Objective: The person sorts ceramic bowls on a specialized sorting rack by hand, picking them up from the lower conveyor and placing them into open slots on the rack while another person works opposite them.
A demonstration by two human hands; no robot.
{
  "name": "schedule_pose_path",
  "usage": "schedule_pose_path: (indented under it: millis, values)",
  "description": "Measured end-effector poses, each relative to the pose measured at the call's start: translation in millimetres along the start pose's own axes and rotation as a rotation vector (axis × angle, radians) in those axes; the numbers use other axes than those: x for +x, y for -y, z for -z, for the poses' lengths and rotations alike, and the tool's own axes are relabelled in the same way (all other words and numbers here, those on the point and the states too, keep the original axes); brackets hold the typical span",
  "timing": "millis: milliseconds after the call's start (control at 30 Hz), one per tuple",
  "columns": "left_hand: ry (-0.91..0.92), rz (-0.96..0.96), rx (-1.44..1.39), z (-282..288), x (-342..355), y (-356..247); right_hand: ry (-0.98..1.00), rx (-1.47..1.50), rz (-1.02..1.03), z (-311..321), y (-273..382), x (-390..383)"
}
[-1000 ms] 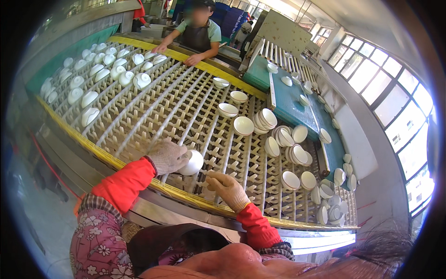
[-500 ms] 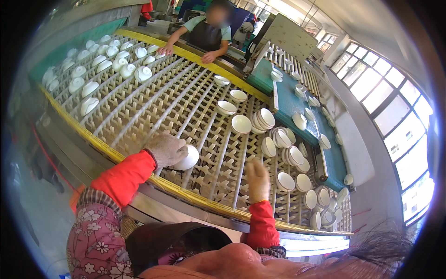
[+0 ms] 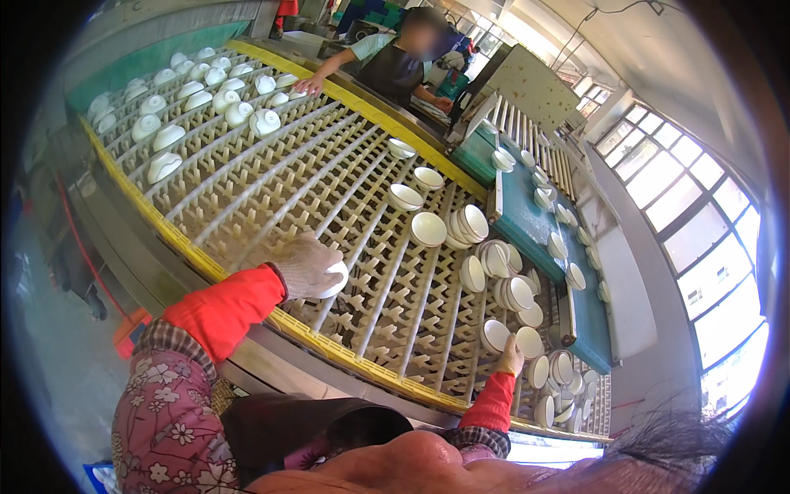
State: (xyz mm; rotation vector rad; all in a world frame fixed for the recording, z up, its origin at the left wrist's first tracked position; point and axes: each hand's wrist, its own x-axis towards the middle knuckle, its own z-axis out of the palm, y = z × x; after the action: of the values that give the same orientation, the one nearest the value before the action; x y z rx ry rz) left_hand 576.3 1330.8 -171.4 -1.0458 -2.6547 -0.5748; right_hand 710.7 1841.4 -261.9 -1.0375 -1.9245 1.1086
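Observation:
My left hand (image 3: 303, 265), in a knitted glove, is closed around a white bowl (image 3: 337, 281) near the front edge of the slatted, pegged conveyor (image 3: 403, 313). Most of that bowl is hidden by the glove. Farther right, my gloved right hand (image 3: 511, 359) is closed at the rim of a white bowl (image 3: 494, 335), its fingertips between this one and a neighbouring bowl (image 3: 529, 342). Several more bowls stand tilted or nested around it, among them a nested stack (image 3: 467, 224). Overturned bowls (image 3: 265, 122) lie in rows on the far left of the conveyor.
Across the conveyor a person in a dark apron rests one hand (image 3: 309, 85) by the yellow edge (image 3: 362, 103). At right, a green belt (image 3: 527, 206) carries more bowls. A metal rail (image 3: 271, 346) runs along my side, and windows (image 3: 671, 189) line the right wall.
My right hand has moved right, from over the pegs to the upright bowls. My left hand still holds its bowl, which now shows less. The person opposite has drawn one hand back from the conveyor.

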Motion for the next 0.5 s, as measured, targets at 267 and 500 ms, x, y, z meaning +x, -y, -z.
schedule_pose_path:
  millis: [267,500]
  values:
    - [0.013,0.083,0.026,6.2,-6.7,0.3,0.176,0.139,0.074,-37.5,26.0,-20.9]
    - [-0.137,-0.241,0.046,5.7,-3.8,-43.2,0.666,0.390,-0.052,-93.1,89.3,-93.1]
